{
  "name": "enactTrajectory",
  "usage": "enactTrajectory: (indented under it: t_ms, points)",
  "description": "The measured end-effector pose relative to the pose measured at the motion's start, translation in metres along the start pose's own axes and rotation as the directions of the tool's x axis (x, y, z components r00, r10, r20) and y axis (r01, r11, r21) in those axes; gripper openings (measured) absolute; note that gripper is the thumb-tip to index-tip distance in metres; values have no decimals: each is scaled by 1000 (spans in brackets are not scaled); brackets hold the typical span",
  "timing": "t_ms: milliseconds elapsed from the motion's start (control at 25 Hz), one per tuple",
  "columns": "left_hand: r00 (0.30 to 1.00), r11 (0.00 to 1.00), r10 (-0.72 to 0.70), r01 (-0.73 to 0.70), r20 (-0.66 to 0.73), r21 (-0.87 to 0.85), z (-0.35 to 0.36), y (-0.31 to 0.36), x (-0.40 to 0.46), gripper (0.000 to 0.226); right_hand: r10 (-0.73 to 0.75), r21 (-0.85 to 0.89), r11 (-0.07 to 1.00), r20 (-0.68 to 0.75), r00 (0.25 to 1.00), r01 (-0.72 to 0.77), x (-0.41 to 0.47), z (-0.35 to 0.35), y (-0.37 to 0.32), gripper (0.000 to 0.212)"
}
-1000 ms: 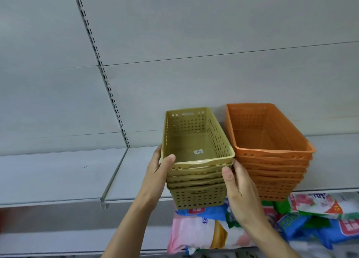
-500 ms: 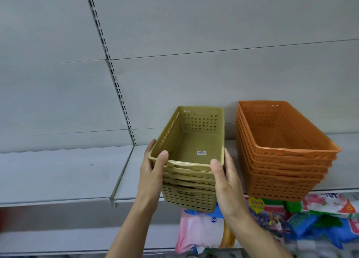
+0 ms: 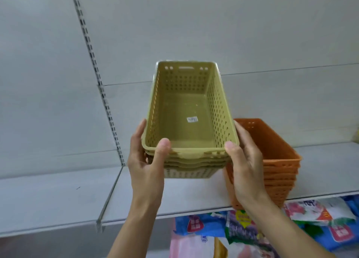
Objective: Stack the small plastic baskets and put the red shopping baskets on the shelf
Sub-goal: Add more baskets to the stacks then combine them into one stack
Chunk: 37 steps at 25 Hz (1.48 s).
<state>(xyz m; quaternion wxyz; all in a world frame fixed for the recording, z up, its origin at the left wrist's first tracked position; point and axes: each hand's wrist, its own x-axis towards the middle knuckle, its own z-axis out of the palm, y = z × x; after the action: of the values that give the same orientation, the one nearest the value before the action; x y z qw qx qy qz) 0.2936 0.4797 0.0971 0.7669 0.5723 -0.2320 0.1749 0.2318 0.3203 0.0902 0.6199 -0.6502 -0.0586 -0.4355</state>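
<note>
A nested stack of olive-yellow perforated plastic baskets (image 3: 219, 106) is held up above the grey shelf (image 3: 194, 197), tilted so its inside faces me. A small white sticker lies on the floor of the top basket. My left hand (image 3: 145, 168) grips the stack's near left corner, thumb over the rim. My right hand (image 3: 244, 170) grips the near right corner the same way. A stack of orange perforated baskets (image 3: 275, 160) stands on the shelf to the right, partly hidden behind my right hand. No red shopping baskets are in view.
A slotted metal upright (image 3: 97, 79) runs up the grey back panel at the left. A shelf divider seam (image 3: 108, 197) splits the shelf. Bare shelf surface (image 3: 48, 199) stretches left. Colourful plastic packets (image 3: 242, 230) are piled on the level below.
Both hands have lifted the olive-yellow stack off the shelf and tilted it toward me. It now sits higher in view and overlaps the orange stack's left side.
</note>
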Motion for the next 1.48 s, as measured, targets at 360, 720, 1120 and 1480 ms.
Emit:
enactTrajectory:
  t_ms: [360, 720, 1120, 1480]
  points:
    - [986, 985, 140, -129, 92, -119, 123, 17, 24, 60, -191, -53, 981, -38, 981, 189, 80, -101, -52, 45]
    - [987, 997, -77, 80, 138, -15, 184, -30, -19, 58, 24, -102, 994, -7, 1000, -24, 74, -182, -13, 38]
    - [972, 969, -157, 118, 174, 217, 189, -33, -30, 64, 207, -371, 918, 150, 967, -139, 78, -203, 3, 59]
    - [977, 827, -156, 49, 145, 560, 196, -57, -18, 82, 217, -650, 757, 146, 965, -72, 106, -208, 30, 82]
